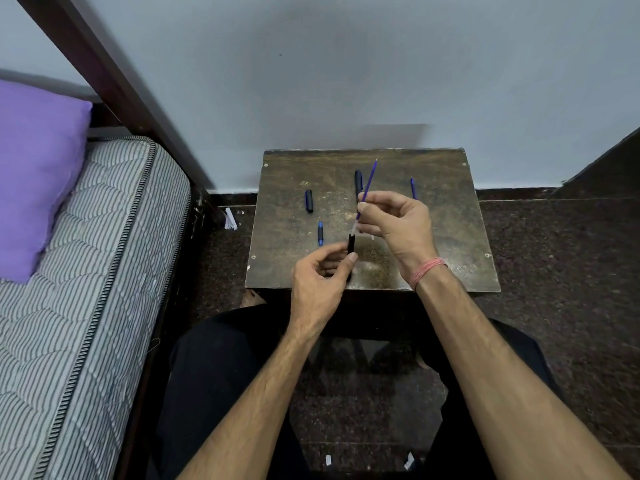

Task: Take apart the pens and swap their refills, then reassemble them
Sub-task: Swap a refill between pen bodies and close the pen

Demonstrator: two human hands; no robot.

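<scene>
My left hand [317, 289] grips a black pen barrel [351, 243] over the near part of a small worn wooden table [287, 271]. My right hand [398, 223] pinches a thin blue refill [370, 181] whose lower end sits at the barrel's open mouth and whose tip points up and away. On the table lie a dark blue cap [309, 201], a short blue pen piece [320, 233], a black pen part [358, 181] partly hidden behind my right hand, and a second blue refill [412, 187] at the right.
A bed with a striped mattress [79, 271] and a purple pillow [34, 168] stands close on the left. A pale wall [346, 81] backs the table. Dark speckled floor [554, 271] surrounds it, with paper scraps [230, 220]. My knees are under the near edge.
</scene>
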